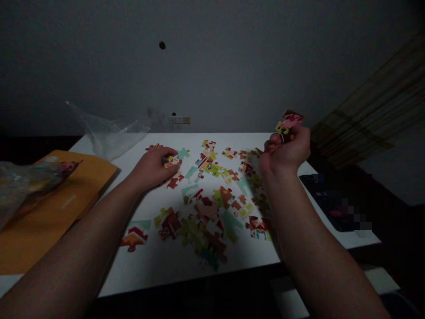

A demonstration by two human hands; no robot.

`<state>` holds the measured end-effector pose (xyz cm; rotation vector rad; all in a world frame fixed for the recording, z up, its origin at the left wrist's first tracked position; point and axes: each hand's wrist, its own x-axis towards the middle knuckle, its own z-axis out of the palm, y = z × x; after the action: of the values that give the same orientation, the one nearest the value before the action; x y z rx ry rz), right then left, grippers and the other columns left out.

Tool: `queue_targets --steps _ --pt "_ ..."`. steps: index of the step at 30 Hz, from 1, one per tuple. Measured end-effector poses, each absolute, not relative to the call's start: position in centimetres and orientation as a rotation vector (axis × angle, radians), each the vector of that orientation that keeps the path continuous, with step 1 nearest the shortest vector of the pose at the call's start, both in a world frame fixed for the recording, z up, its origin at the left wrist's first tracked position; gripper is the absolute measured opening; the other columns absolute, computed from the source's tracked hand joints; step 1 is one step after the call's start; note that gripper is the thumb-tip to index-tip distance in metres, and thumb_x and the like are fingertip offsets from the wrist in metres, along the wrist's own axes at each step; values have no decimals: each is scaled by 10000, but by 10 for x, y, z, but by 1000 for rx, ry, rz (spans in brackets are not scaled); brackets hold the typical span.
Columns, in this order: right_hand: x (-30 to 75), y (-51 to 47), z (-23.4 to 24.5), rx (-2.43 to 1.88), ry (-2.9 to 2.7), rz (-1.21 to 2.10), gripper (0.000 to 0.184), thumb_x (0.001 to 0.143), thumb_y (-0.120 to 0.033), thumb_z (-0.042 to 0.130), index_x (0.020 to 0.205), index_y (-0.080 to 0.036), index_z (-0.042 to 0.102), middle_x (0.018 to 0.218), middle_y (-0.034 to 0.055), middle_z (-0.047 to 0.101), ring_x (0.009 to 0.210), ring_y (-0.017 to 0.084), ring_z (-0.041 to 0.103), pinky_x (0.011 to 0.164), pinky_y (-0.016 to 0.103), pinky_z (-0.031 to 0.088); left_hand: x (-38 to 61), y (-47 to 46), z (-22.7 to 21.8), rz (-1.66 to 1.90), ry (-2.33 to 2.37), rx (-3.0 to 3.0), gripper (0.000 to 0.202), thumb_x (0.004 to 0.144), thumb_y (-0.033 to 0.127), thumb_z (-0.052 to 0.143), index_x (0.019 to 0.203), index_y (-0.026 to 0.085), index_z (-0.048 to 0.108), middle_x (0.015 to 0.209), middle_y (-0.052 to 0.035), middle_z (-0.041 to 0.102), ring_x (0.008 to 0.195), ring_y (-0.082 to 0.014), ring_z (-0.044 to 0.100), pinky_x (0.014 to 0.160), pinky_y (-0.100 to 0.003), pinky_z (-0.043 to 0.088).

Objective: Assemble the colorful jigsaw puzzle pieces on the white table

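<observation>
Over the table [159, 266] at two o'clock, a puzzle piece [292, 119] is pinched by the right hand [294, 144]; loose pieces [206, 207] are spread towards its eight o'clock. The left hand's [154, 164] grip, at nine, cannot be told.

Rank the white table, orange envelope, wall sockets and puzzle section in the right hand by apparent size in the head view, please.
1. White table
2. Orange envelope
3. Puzzle section in the right hand
4. Wall sockets
</observation>
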<state>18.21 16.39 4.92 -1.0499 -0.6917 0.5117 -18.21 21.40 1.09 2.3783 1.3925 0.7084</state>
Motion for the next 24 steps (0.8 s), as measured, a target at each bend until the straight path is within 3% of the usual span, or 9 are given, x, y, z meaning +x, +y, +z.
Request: queue_targets --steps 3,7,11,14,18,22,24 --pt "182 166 52 -929 -432 375 230 838 -441 631 899 -303 458 984 0 641 644 122 545 458 263 338 -182 217 10 692 1411 2388 490 852 556 723 1178 214 851 1212 -151 837 1173 -384 757 1142 -538 581" --pt "161 167 56 -930 -472 422 251 818 -442 731 984 -301 607 995 -13 698 644 109 566 456 229 332 -181 216 12 671 1430 2433 481 841 582 717 1143 232 850 1186 -143 826 1215 -401 727 1169 -554 557" --pt "139 162 52 -1085 -836 580 340 796 -533 862 1017 -291 770 962 -6 791 711 129 685 556 235 476 -178 206 23 685 1478 2485 486 930 559 636 1175 184 824 1247 -164 814 1287 -409 667 1178 -584 533" --pt "119 157 40 -1097 -1160 833 339 717 -506 967 917 -258 850 885 27 836 767 177 750 684 297 598 -174 196 30 828 1432 2350 460 953 555 650 1195 202 817 1239 -136 828 1226 -375 723 1149 -554 560" --pt "94 154 18 -1053 -1399 1134 275 759 -470 966 903 -250 885 938 52 878 858 197 796 834 356 651 -165 186 31 926 1276 2102 420 875 586 761 1121 252 826 1066 -84 846 1011 -313 792 988 -467 649" --pt "81 153 8 -1045 -1507 1199 194 838 -425 916 932 -257 895 963 67 882 865 198 798 825 361 639 -159 182 26 881 1257 1963 374 831 584 806 977 240 816 894 -87 809 769 -274 751 694 -417 644" --pt "82 154 9 -1089 -1549 1137 143 853 -353 878 955 -255 895 949 62 874 848 201 786 829 373 631 -159 185 23 905 1241 1907 343 830 562 805 951 240 802 850 -71 788 729 -254 730 669 -404 626"
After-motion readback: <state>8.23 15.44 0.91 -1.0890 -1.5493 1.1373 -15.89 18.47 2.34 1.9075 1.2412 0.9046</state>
